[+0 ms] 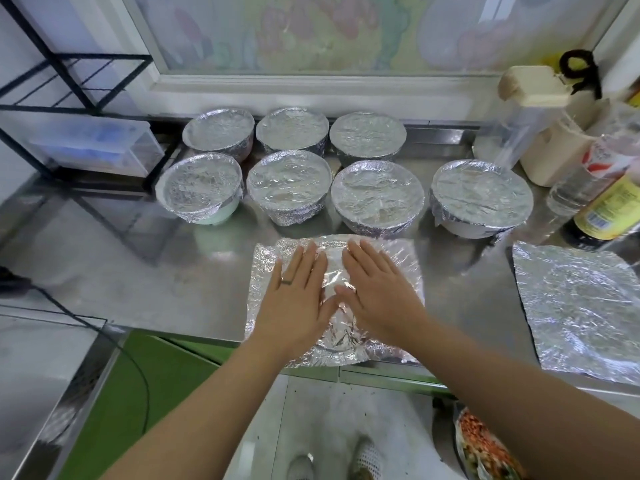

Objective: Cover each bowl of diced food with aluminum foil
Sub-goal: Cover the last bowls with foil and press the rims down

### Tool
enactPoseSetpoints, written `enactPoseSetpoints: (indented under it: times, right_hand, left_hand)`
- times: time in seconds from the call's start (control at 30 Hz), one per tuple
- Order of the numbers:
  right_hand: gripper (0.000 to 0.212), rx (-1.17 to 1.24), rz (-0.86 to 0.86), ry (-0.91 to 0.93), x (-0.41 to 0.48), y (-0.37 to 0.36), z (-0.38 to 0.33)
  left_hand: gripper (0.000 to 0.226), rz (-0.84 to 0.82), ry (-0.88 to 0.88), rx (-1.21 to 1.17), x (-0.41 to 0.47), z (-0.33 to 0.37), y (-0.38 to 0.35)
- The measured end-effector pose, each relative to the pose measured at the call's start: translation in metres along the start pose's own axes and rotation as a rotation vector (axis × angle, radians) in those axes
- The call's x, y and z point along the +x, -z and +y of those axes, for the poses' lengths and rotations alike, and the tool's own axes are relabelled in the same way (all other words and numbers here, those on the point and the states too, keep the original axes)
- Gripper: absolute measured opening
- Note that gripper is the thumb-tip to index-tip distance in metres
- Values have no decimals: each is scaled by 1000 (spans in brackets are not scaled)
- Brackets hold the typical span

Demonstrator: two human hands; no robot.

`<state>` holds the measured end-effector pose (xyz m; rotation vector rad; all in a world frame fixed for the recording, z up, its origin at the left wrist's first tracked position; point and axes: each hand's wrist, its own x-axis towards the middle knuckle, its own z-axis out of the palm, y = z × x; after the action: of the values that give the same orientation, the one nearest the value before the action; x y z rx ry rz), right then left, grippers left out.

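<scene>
While left hand (298, 292) and right hand (379, 289) lie flat, fingers straight, gripping nothing, on foil (398, 258) draped over the hidden centre-frame bowl, hard pressing could tear it; uncrimped edges may slip.

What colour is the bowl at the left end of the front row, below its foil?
The bowl is pale mint green; head view.

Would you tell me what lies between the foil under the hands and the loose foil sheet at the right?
Nothing: bare steel counter separates them, seen in the head view.
</scene>
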<state>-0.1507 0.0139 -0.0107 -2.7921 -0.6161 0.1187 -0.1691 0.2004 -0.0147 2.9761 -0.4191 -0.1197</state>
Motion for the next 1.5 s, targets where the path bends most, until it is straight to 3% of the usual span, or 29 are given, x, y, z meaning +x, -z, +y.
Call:
enactPoseSetpoints:
  times: [0.23, 0.57, 0.67, 0.8, 0.93, 1.2, 1.33, 1.43, 1.5]
  right_hand:
    - [84, -24, -108, -39, 3, -1, 5]
    - [88, -40, -180, -52, 6, 4, 4]
    - [76, -64, -100, -2, 15, 8, 2]
    - [74, -18, -71, 86, 30, 7, 2]
    - [64, -3, -25, 81, 33, 2, 5]
    - [71, -28, -18, 48, 33, -1, 4]
    - [61, -3, -37, 30, 33, -1, 5]
    - [60, 140, -47, -32, 36, 3, 6]
    - [60, 292, 12, -91, 36, 13, 6]
  left_hand:
    - [77, -133, 25, -5, 6, 1, 4]
    - [84, -169, 112, -42, 11, 4, 7]
    - [72, -93, 79, -30, 20, 2, 14]
    - [75, -53, -57, -40, 30, -4, 5]
    - [76, -16, -37, -79, 32, -8, -4]
    - [60, 57, -2, -154, 26, -3, 2]
    - [54, 75, 42, -272, 25, -7, 2]
    - [46, 0, 251, -622, 23, -13, 2]
    - [44, 57, 311, -776, 21, -17, 7]
